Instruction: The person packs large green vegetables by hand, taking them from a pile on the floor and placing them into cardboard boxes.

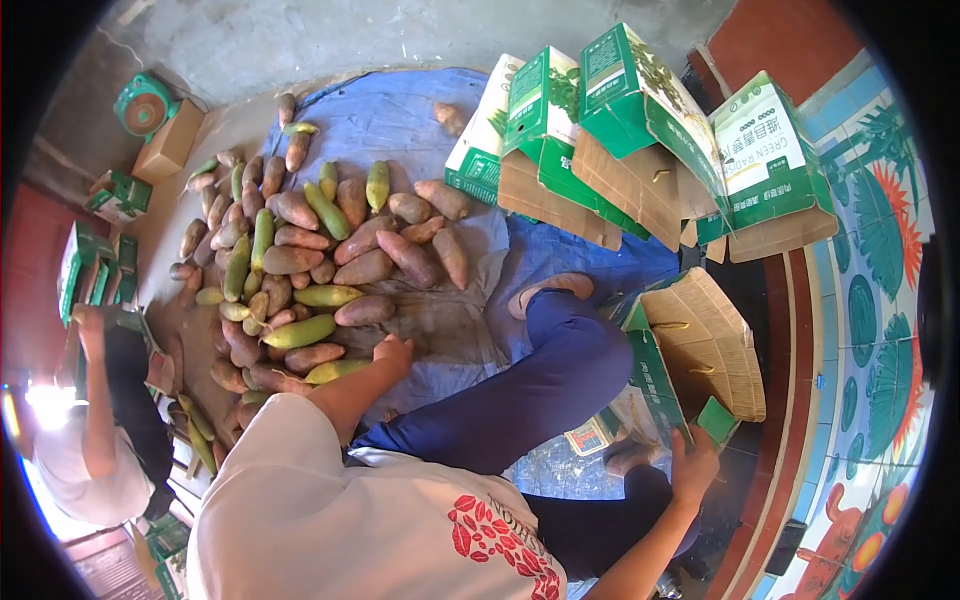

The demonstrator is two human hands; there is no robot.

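Blue tarp (560,255), bare beside pile (300,260); left hand (393,352) at pile's edge, grip unclear; right hand (693,465) around carton (700,340) rim.

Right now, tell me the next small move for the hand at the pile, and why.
Probably take the nearest brown tuber in the left hand and lift it toward the open carton. The right hand holds the carton's flap, and the left rests at the pile's edge.

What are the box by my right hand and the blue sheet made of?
The box looks like cardboard: matte brown flaps inside, printed green outside. The blue sheet is probably plastic tarpaulin, judging by its creases and faint sheen; no weave is discernible.
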